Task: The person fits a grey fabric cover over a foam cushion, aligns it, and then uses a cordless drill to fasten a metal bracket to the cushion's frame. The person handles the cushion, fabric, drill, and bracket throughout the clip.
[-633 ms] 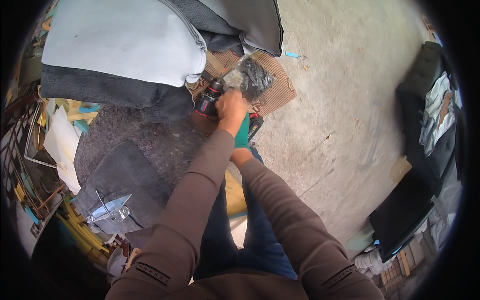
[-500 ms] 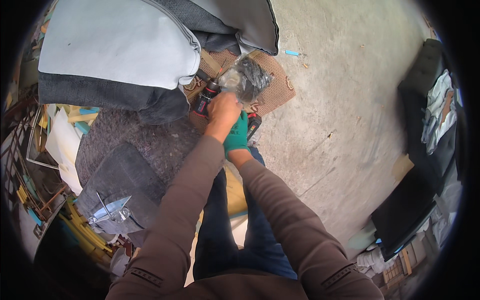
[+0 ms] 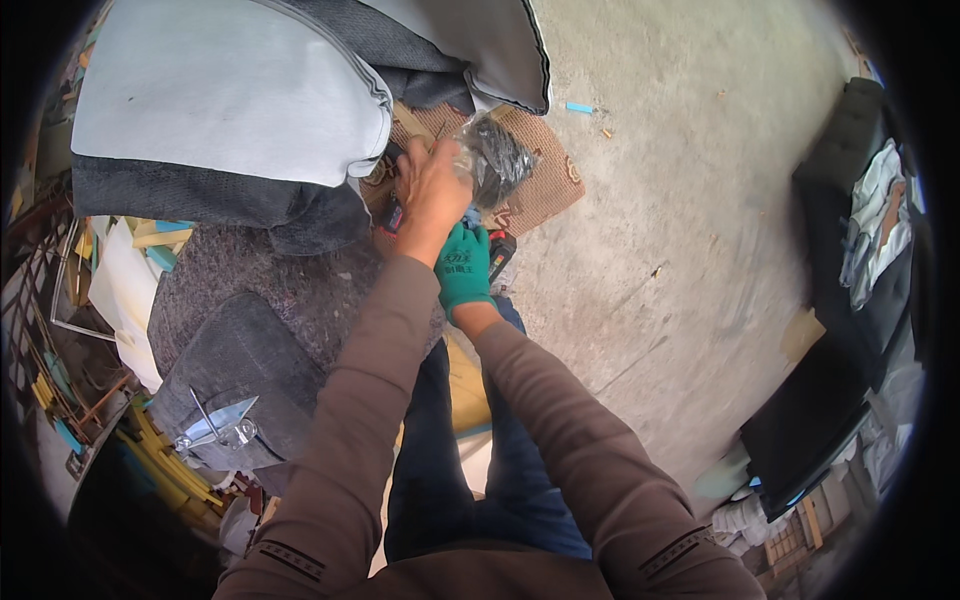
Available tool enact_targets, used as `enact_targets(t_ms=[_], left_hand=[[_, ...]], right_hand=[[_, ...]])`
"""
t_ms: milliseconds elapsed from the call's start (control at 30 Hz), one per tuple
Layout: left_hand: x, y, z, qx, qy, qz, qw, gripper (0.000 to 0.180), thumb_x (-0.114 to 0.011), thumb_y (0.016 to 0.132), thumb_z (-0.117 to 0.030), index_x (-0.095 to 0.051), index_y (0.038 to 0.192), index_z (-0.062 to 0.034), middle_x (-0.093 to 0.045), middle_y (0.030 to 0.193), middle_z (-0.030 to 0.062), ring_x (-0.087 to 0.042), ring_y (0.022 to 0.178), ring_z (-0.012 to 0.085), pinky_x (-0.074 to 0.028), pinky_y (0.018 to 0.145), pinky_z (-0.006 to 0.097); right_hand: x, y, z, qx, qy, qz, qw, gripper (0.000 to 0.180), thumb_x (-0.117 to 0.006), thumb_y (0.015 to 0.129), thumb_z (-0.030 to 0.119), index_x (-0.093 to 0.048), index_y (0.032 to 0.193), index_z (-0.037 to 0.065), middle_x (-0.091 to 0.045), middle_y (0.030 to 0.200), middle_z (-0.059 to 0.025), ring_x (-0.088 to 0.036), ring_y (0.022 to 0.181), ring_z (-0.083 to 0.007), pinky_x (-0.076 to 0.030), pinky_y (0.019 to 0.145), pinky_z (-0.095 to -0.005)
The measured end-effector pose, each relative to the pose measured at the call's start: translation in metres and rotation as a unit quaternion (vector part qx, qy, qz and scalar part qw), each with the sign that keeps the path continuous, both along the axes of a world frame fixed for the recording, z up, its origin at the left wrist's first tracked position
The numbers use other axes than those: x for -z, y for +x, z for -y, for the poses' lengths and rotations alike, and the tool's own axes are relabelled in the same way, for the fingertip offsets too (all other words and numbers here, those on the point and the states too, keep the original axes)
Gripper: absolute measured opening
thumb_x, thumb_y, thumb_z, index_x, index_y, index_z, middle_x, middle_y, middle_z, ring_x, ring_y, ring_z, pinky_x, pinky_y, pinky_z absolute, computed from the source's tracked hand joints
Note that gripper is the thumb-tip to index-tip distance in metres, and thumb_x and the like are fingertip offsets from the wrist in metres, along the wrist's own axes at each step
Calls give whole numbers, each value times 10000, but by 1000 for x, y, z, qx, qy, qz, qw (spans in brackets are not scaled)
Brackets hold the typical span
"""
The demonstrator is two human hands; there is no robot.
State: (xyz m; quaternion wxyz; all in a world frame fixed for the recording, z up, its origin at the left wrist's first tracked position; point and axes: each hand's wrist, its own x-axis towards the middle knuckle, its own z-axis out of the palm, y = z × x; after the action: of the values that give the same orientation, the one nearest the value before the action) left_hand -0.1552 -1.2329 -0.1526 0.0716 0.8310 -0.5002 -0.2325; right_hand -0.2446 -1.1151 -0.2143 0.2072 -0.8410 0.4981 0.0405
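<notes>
My bare left hand [image 3: 432,195] is over a power drill on a brown patterned mat [image 3: 545,165], its fingers bent and apart. It hides most of the drill; a bit of the red and dark drill body [image 3: 392,215] shows beside it. The left hand's thumb side is at a clear plastic bag [image 3: 497,160] with dark contents. Just nearer, my right hand [image 3: 465,265], in a green work glove, has curled fingers around something mostly hidden; a bluish-grey bit shows at its fingertips. A black and red battery pack [image 3: 502,248] lies to its right.
A large grey-and-white upholstered piece [image 3: 230,100] stands at the far left. Dark fabric [image 3: 250,350] with a metal tool [image 3: 215,425] lies nearer on the left, by foam scraps [image 3: 165,460]. Black padded pieces [image 3: 810,400] line the right. A small blue scrap [image 3: 579,107] lies on the concrete floor.
My left hand has moved up and slightly left, away from the right glove's fingertips, and now covers the drill's front. My right hand has shifted slightly; its glove back shows more.
</notes>
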Motion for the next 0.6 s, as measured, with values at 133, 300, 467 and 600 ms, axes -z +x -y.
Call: enact_targets(t_ms=[133, 300, 467, 600], left_hand=[[8, 12, 7, 124, 45, 17, 991, 587, -909, 910, -171, -653, 1438, -171, -626, 1460, 194, -599, 1381, 464, -527, 1112, 613], [0, 28, 15, 107, -2, 19, 994, 690, -860, 941, -128, -584, 1570, -186, -634, 1413, 219, -630, 1352, 470, -535, 1097, 628], [7, 20, 2, 226, 14, 8, 974, 955, -907, 927, -140, -448, 1745, -318, -649, 1397, 207, -659, 1331, 465, -568, 1102, 576], [34, 24, 16, 242, -89, -153, 954, 710, -858, 928, -66, -650, 1586, -235, -720, 1303, 199, -713, 1220, 456, -590, 1064, 554]], right_hand=[[-4, -1, 4, -8, 59, -42, 997, 488, -702, 1009, 167, -679, 1486, 68, -718, 1291, -134, -661, 1306, -316, -426, 1221, -553], [-7, -2, 6, 23, 57, 3, 998, 411, -716, 970, 114, -679, 1377, 69, -712, 1249, -129, -704, 1196, -313, -449, 1206, -535], [-5, -2, 3, 21, -11, 8, 1000, 411, -725, 952, 100, -664, 1357, 75, -707, 1222, -118, -721, 1125, -307, -461, 1192, -537], [-2, -3, 3, 29, 2, 19, 999, 414, -740, 939, 100, -663, 1345, 70, -706, 1205, -120, -723, 1119, -309, -462, 1190, -535]])
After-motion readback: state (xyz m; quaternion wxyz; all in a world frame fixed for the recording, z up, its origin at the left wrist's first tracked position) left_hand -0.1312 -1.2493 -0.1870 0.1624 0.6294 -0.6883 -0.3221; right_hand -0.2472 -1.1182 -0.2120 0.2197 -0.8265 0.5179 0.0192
